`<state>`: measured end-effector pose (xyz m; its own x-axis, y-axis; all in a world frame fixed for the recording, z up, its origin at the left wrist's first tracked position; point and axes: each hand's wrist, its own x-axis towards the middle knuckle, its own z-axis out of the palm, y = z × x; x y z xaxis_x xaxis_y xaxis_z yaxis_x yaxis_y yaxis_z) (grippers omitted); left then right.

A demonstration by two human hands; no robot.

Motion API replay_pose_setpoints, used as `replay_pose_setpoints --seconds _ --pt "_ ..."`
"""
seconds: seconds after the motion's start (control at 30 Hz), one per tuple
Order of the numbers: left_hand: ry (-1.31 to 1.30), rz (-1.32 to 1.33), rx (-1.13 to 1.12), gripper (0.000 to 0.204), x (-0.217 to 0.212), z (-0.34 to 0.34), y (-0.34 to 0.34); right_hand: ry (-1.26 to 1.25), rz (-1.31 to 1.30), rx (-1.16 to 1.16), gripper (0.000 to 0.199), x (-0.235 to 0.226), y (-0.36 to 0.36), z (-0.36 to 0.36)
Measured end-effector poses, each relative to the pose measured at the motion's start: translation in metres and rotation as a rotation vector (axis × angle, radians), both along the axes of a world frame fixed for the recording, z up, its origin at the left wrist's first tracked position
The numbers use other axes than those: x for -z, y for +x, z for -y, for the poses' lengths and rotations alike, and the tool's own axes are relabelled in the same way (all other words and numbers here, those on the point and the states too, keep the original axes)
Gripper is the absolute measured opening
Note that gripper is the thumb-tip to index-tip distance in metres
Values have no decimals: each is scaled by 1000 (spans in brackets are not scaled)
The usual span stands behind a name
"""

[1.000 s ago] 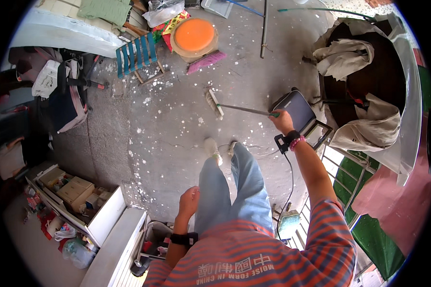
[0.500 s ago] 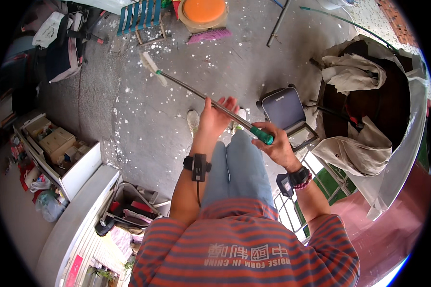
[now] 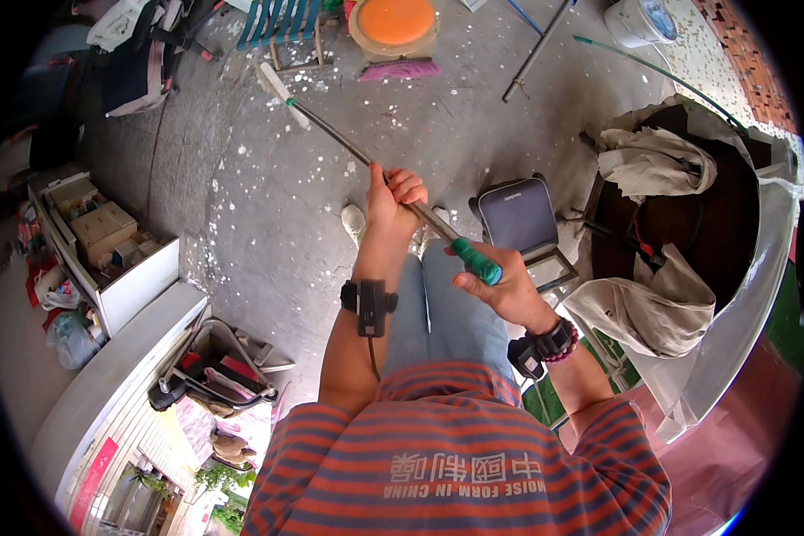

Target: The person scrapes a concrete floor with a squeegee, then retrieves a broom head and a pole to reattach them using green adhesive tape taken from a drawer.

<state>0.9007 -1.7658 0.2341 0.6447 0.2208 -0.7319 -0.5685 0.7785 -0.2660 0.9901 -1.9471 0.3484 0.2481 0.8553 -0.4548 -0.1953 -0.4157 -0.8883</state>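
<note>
A long-handled brush [image 3: 339,138] slants across in front of me, with a metal pole, a pale elongated head at the far left and a green grip at the near end. Round the middle of the pole, my left hand [image 3: 395,195] has its fingers curled closed. My right hand [image 3: 502,290] holds the pole beside the green grip [image 3: 477,261], its thumb lying along the near side. The brush head [image 3: 275,85] is over the paint-spotted concrete floor; whether it touches, I cannot tell.
A dark padded chair [image 3: 516,214] stands just beyond my right hand. Farther right is a large dark round container [image 3: 728,188] draped with beige cloths [image 3: 657,161]. An orange-topped stool [image 3: 393,20], a purple broom head [image 3: 400,70] and a blue slatted chair [image 3: 281,25] stand ahead. An open drawer [image 3: 138,277] holds boxes at left.
My left hand's fingers have closed round the pole; they were spread before. The right hand has shifted slightly left and down with the green grip. The view has shifted a little.
</note>
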Motion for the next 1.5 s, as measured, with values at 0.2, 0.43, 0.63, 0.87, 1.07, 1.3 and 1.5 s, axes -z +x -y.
replay_pose_setpoints --seconds 0.2,0.43,0.63,0.87,1.07,1.3,1.5 --pt "71 -94 -15 47 -4 -3 -11 -94 -25 -53 42 4 -6 -1" --pt "76 -171 -24 44 4 -7 -39 -86 189 17 40 0 -45 -16" --pt "12 -361 113 44 67 0 -128 -11 431 -14 34 62 -124 -37" --pt "413 -925 821 38 111 79 -338 -272 379 -264 25 206 -199 -54" --pt "243 -1079 845 36 97 152 -445 -396 683 -312 33 260 -150 -51" --pt "252 -1010 926 34 90 171 -428 -642 900 -62 38 247 17 13" --pt "425 -943 948 28 83 140 -355 -596 726 262 32 219 117 66"
